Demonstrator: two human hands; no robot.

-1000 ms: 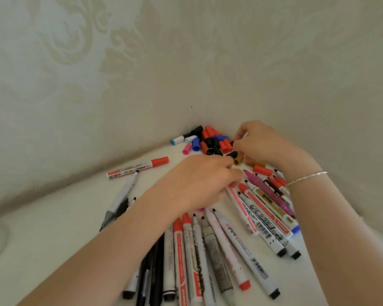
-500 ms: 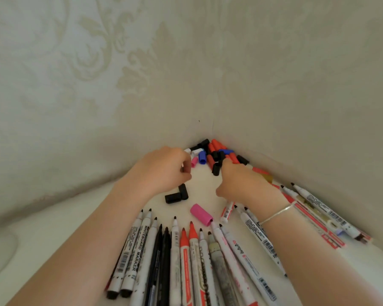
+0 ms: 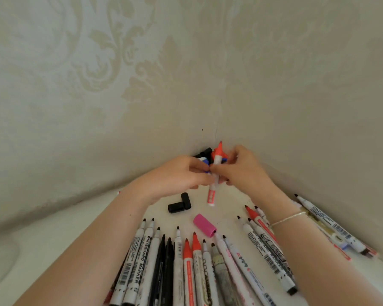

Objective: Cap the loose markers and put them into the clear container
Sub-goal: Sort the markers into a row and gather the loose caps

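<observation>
I am holding one red marker [image 3: 216, 171] up in the air, just in front of the back corner of the white table [image 3: 53, 244]. Its red tip points up and it has no cap on. My right hand [image 3: 243, 171] has its fingers curled round the middle of it. My left hand [image 3: 179, 175] pinches it from the other side, and something small and blue peeks out by those fingers. I cannot tell if it is a cap.

More caps sit in a heap [image 3: 205, 154] right in the corner behind my hands. Two black caps [image 3: 179, 204] and a pink cap [image 3: 205, 225] lie near the middle. A big row of open markers [image 3: 186, 266] lies along the front edge, tips pointing to the corner. I cannot see the clear container.

I think the marker is light, hard and smooth, so it could slip. It seems best to hold the white body, not the inky tip, and push a red cap straight on.
</observation>
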